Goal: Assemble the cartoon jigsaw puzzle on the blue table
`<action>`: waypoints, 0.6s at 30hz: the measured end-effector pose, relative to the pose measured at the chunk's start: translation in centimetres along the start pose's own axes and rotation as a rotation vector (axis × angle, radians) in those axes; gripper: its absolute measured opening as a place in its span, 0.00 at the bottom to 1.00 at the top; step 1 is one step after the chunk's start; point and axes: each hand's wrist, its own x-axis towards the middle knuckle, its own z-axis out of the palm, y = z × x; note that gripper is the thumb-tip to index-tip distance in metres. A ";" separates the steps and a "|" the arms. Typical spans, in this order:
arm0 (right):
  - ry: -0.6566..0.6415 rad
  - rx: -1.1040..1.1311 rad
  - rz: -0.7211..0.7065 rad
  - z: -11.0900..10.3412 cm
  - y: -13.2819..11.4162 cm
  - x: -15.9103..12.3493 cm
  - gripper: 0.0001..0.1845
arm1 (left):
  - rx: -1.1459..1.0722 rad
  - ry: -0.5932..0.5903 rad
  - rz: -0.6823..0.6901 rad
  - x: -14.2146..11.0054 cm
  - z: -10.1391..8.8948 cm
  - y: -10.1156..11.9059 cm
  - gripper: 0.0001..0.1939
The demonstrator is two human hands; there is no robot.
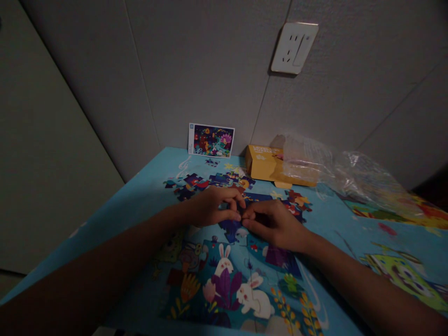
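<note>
A partly assembled jigsaw puzzle point(259, 298) with white rabbits, flowers and plants lies on the blue table in front of me. Over its upper edge my left hand point(217, 206) has curled fingers, thumb and forefinger close together. My right hand point(275, 223) pinches with thumb and forefinger, its tips almost meeting those of the left. Whatever sits between the fingertips is too dim and small to make out. Just under the hands shows a dark blue puzzle section point(231, 231). Loose puzzle pieces point(192, 182) lie beyond the left hand, and brownish pieces point(299, 199) beyond the right.
A picture card point(212, 141) leans on the wall at the back. Beside it lies a yellow box point(261, 164), partly under a clear plastic bag point(315, 154). A colourful sheet point(385, 212) is at the right. A wall socket point(294, 48) is above the blue table point(143, 186).
</note>
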 end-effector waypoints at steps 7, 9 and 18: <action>-0.016 -0.041 0.003 0.1 0.0 -0.2 0.12 | 0.062 -0.034 -0.003 -0.3 -0.8 0.2 0.05; -0.021 -0.056 0.004 0.1 0.0 -0.2 0.13 | 0.037 -0.060 -0.020 -0.4 -1.0 0.3 0.08; -0.036 -0.074 -0.003 0.1 0.4 -0.3 0.14 | 0.153 -0.017 0.035 -0.4 -1.0 0.7 0.07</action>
